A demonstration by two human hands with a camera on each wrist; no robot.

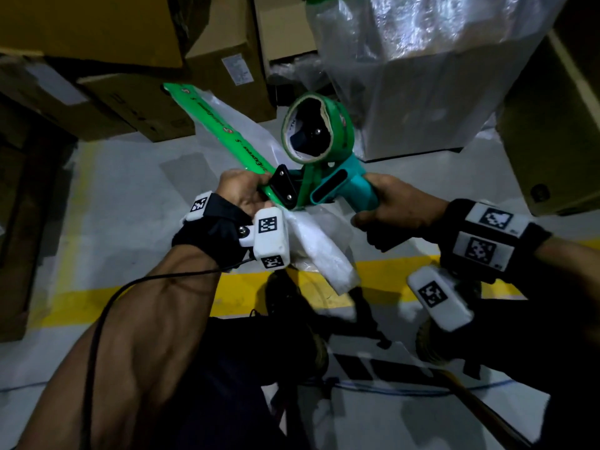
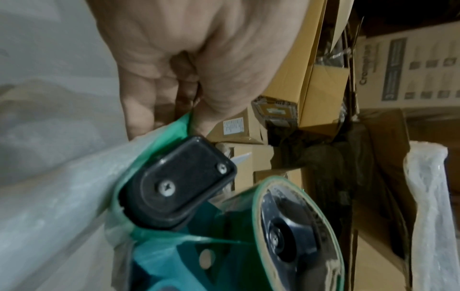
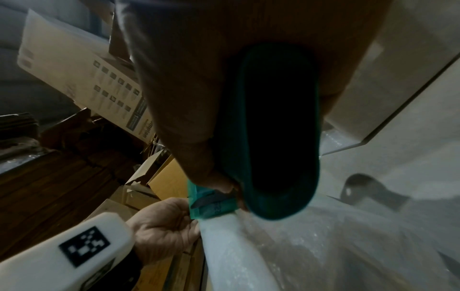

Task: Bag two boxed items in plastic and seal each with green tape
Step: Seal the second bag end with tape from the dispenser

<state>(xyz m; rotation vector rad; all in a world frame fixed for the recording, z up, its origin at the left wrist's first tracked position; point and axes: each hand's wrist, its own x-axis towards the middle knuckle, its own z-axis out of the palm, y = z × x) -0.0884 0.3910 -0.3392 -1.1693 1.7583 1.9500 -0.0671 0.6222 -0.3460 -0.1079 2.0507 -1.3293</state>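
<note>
Cartons (image 1: 136,102) crowd grey floor (image 1: 130,203); right hand (image 1: 394,207) grips dispenser (image 1: 319,186), left hand (image 1: 242,193) pinches tape (image 1: 220,123).

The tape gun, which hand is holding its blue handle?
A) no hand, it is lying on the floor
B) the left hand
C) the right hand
C: in the head view the right hand grips the teal handle of the tape gun, while the left hand pinches the green tape at the gun's front end.
</note>
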